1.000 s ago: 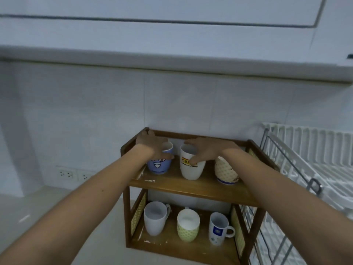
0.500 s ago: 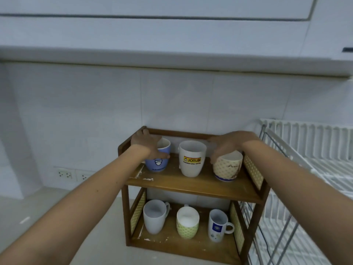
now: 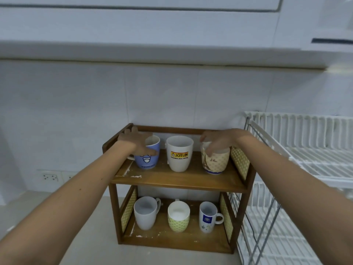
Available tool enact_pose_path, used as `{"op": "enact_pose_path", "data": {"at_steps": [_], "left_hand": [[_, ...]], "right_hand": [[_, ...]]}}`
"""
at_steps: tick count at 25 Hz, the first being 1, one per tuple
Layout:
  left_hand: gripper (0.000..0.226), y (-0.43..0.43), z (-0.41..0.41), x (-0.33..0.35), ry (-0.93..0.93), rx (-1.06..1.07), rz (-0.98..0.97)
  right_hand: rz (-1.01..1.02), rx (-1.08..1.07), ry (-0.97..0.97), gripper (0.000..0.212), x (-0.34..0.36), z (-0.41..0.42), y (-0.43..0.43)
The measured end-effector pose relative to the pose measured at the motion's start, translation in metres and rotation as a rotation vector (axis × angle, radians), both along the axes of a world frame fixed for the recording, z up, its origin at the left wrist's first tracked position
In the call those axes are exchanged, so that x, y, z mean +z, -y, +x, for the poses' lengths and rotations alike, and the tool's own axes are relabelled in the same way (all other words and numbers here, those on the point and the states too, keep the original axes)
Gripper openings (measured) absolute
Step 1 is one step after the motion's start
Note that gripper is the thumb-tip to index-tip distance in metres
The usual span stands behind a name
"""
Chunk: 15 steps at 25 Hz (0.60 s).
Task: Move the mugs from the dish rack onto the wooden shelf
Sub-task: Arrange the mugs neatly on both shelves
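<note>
A two-tier wooden shelf point(image 3: 177, 183) stands against the tiled wall. Its top tier carries a blue smiley-face mug point(image 3: 148, 159) on the left, a white JOTUN mug point(image 3: 179, 156) in the middle and a beige patterned mug point(image 3: 216, 161) on the right. My left hand point(image 3: 136, 140) grips the blue mug at its rim and side. My right hand point(image 3: 218, 140) grips the beige mug over its rim. On the bottom tier stand a white mug point(image 3: 146, 212), a green patterned mug point(image 3: 178, 217) and a white mug with a blue emblem point(image 3: 208, 217).
A white wire dish rack point(image 3: 298, 150) stands directly right of the shelf, its visible tiers bare. Wall sockets point(image 3: 50, 176) sit low on the left. A cabinet underside point(image 3: 172, 52) overhangs above. Pale countertop point(image 3: 91, 236) lies left of the shelf.
My right hand left the JOTUN mug, moved right and now grips the beige mug. The blue mug has turned in my left hand, showing its smiley face.
</note>
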<state>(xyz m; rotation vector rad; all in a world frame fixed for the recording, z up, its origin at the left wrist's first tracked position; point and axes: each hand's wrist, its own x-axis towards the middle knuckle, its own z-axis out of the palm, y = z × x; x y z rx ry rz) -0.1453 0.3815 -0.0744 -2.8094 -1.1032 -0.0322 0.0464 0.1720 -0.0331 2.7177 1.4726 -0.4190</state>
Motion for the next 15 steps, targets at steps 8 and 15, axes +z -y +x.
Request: {"op": "enact_pose_path", "data": {"at_steps": [8, 15], "left_hand": [[0.108, 0.025, 0.011, -0.011, 0.079, -0.26, -0.058], [0.092, 0.067, 0.051, -0.02, 0.217, -0.293, -0.021]], "right_hand": [[0.015, 0.007, 0.054, 0.076, -0.003, 0.001, 0.01], [0.015, 0.033, 0.063, 0.082, -0.013, 0.009, 0.01]]}}
